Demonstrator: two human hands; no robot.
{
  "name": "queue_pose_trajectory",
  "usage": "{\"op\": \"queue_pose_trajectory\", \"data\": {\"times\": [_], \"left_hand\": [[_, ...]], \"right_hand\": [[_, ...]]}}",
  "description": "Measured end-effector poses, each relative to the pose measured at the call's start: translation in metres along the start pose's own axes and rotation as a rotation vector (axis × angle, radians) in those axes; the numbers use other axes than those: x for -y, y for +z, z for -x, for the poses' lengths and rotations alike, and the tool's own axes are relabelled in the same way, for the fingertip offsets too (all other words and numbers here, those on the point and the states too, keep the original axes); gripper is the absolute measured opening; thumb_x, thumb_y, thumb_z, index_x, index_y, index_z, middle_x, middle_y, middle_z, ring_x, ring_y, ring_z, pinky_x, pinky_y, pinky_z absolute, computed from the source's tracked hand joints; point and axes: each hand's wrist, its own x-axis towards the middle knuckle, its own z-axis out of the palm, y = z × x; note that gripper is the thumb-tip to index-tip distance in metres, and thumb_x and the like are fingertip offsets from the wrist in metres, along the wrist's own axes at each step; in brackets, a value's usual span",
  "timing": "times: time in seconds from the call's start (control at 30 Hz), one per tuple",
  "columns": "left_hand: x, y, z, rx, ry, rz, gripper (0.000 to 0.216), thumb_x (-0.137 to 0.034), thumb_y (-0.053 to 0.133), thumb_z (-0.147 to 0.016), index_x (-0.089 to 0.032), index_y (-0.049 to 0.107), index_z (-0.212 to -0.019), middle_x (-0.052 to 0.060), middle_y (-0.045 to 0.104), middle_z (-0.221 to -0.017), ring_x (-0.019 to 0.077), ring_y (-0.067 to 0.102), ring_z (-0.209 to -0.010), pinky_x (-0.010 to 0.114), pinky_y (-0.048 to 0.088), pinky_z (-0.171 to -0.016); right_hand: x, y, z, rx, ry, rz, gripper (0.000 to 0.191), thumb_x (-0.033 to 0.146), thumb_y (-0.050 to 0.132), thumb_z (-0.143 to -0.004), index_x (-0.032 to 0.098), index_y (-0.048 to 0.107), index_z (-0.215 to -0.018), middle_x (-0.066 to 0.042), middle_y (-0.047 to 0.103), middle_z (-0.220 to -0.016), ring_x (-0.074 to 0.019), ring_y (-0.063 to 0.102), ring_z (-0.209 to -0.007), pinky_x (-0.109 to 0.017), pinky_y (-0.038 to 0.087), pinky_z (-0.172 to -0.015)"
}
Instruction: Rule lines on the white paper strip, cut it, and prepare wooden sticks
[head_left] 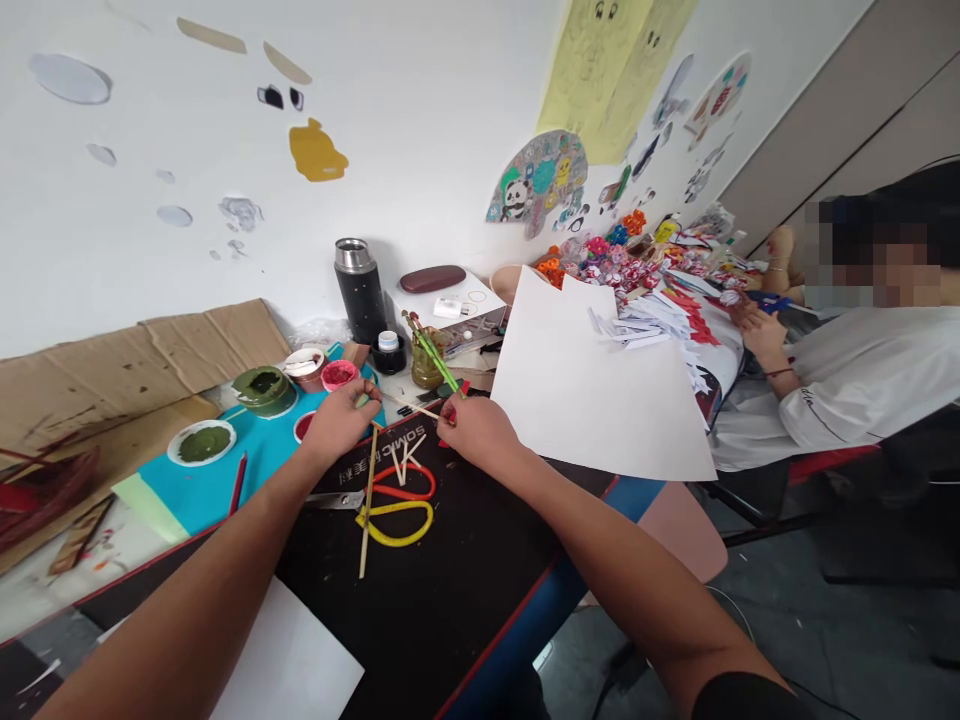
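A thin wooden stick (411,404) spans the gap between my two hands above the black mat. My left hand (339,418) pinches its left end, with something pale green at the fingertips. The fingers of my right hand (481,432) close round the other end; bits of a red object (445,436) show there, mostly hidden. Below lie scissors (405,524) with one orange and one yellow handle, crossed by a longer wooden stick (368,520). Several short stick pieces (406,462) rest beside the orange handle.
Paint pots (264,390) and a red pencil (238,484) sit on blue card (169,490) at left. Behind stand a black flask (360,295) and a jar of brushes (427,368). White paper (592,400) lies right. A person (840,370) sits far right.
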Motion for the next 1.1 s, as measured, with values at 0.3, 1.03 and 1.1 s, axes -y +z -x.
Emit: {"op": "queue_pose_trajectory", "data": {"times": [0.3, 1.03, 1.1], "left_hand": [[-0.004, -0.009, 0.012, -0.021, -0.035, -0.022, 0.032, -0.042, 0.071, -0.103, -0.018, 0.070, -0.123, 0.008, 0.073, -0.122, 0.0240, 0.073, -0.105, 0.045, 0.063, -0.091], [-0.010, -0.005, 0.028, -0.156, -0.041, 0.169, 0.019, -0.042, 0.061, -0.089, -0.024, 0.066, -0.084, -0.001, 0.073, -0.089, 0.0225, 0.065, -0.085, 0.035, 0.052, -0.082], [-0.008, -0.005, 0.029, -0.140, -0.048, 0.173, 0.026, -0.046, 0.065, -0.095, -0.021, 0.067, -0.090, 0.001, 0.072, -0.091, 0.0215, 0.066, -0.085, 0.037, 0.054, -0.082]], "right_hand": [[-0.006, 0.003, -0.009, -0.021, 0.020, 0.042, 0.028, 0.030, 0.058, -0.104, 0.016, 0.075, -0.120, -0.013, 0.082, -0.100, -0.0306, 0.079, -0.097, -0.034, 0.055, -0.078], [0.043, 0.014, -0.034, 0.018, -0.269, -0.023, 0.032, 0.030, 0.048, -0.111, 0.026, 0.078, -0.122, -0.009, 0.084, -0.113, -0.0274, 0.078, -0.105, -0.035, 0.056, -0.087], [0.050, 0.014, -0.041, 0.034, -0.293, -0.022, 0.031, 0.026, 0.049, -0.109, 0.025, 0.078, -0.119, -0.009, 0.083, -0.112, -0.0278, 0.078, -0.104, -0.035, 0.057, -0.085]]}}
